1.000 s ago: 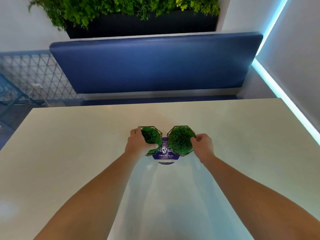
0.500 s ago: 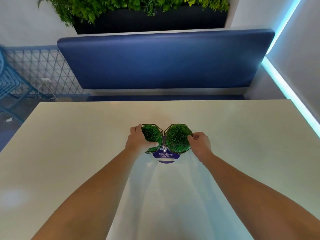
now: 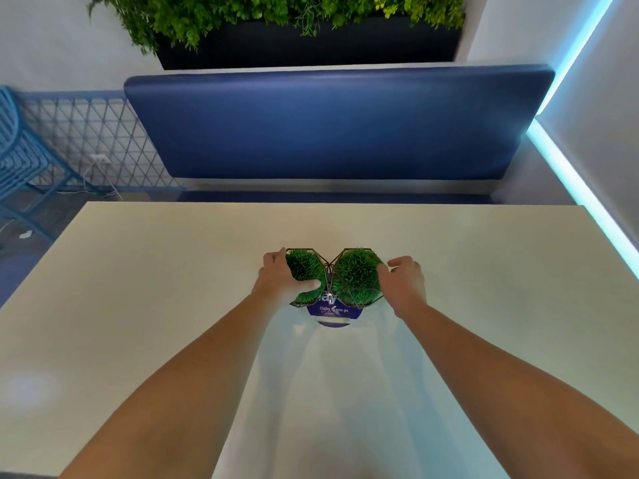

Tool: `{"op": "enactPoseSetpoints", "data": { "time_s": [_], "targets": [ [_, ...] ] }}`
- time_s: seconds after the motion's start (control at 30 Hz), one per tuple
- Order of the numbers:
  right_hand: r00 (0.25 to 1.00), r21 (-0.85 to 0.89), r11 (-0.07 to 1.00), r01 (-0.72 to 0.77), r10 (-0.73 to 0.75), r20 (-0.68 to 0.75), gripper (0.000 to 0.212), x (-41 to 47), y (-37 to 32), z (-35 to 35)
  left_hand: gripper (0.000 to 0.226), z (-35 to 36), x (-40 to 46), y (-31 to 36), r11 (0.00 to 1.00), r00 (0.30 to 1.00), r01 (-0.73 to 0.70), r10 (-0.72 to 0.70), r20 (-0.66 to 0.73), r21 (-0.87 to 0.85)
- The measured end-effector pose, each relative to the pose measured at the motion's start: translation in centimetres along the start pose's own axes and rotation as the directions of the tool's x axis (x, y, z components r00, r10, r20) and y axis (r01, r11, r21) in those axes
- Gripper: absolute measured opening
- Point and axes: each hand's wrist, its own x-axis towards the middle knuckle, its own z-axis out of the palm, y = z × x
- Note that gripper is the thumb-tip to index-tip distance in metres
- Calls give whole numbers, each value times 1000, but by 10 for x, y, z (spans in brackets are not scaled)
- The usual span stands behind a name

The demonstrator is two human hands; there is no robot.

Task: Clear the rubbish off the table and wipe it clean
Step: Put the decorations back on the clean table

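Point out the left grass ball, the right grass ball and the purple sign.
left grass ball (image 3: 304, 267): head view, grass top.
right grass ball (image 3: 356, 274): head view, grass centre.
purple sign (image 3: 333, 311): head view, lettered face.

Sign (image 3: 333, 311) mostly hidden behind two grass balls (image 3: 356, 273); only "Clean as you go" legible, larger lettering above cut to a fragment. Left ball partly covered by left hand (image 3: 281, 278), whose palm and fingertips are out of sight; contact of right hand (image 3: 403, 281) with right ball unclear. Planter (image 3: 304, 39) cropped by top edge, chair (image 3: 20, 157) by left edge, both forearms by bottom edge.
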Motion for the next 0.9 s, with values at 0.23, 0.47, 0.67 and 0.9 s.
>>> {"op": "enactPoseSetpoints", "data": {
  "time_s": [0.23,0.47,0.67,0.9],
  "targets": [
    [981,-210,960,183,-191,-18,35,-9,-34,11,94,-21,1,-8,998,998,51,-52,-24,-38],
    [906,-221,879,424,-410,106,33,-33,-99,64,83,-79,-10,-63,997,990,83,-83,-116,0],
    [831,-228,805,548,-492,258,38,-74,-153,130,75,-130,-23,-127,990,974,141,-134,-182,25],
    [764,-217,768,603,-476,436,44,-132,-230,219,71,-210,-40,-234,974,961,211,-193,-198,76]
  ]
}}
